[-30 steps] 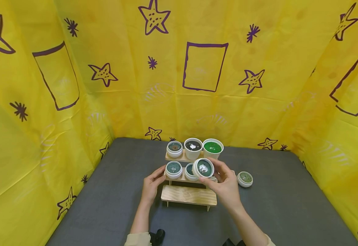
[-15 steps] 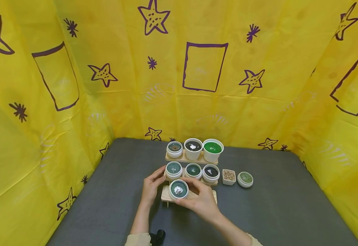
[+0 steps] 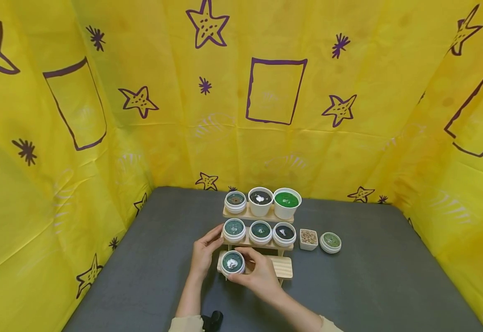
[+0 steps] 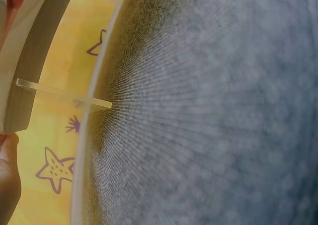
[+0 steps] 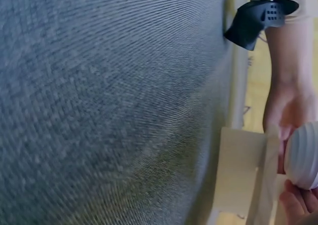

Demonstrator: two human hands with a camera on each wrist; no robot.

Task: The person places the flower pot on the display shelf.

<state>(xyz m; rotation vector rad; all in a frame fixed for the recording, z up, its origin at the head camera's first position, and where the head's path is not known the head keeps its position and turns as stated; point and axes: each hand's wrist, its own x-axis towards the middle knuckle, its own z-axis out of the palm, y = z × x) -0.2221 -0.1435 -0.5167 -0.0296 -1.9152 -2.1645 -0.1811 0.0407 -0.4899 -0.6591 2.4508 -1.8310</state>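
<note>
My right hand (image 3: 260, 273) pinches a small white round jar (image 3: 232, 263) between thumb and fingers, over the left end of the bottom tier of a wooden step stand (image 3: 280, 267). The jar has a teal-green filling with a white patch on top; its ridged side (image 5: 303, 155) shows in the right wrist view. My left hand (image 3: 203, 253) grips the left end of the stand's middle tier, fingertips beside a jar with a teal filling (image 3: 234, 227). In the left wrist view, a thumb (image 4: 7, 160) touches the end of a wooden board (image 4: 30, 61).
Two more white jars, dark green (image 3: 260, 230) and black (image 3: 284, 232), stand on the middle tier. The top tier bears a jar (image 3: 235, 201) and two taller cups (image 3: 260, 203). A square dish of grains (image 3: 309, 239) and another jar (image 3: 330, 241) sit to the right.
My right hand has carried the white-patched jar from in front of the middle tier's right side, down and left to the bottom tier's left end. The left hand has stayed in place.
</note>
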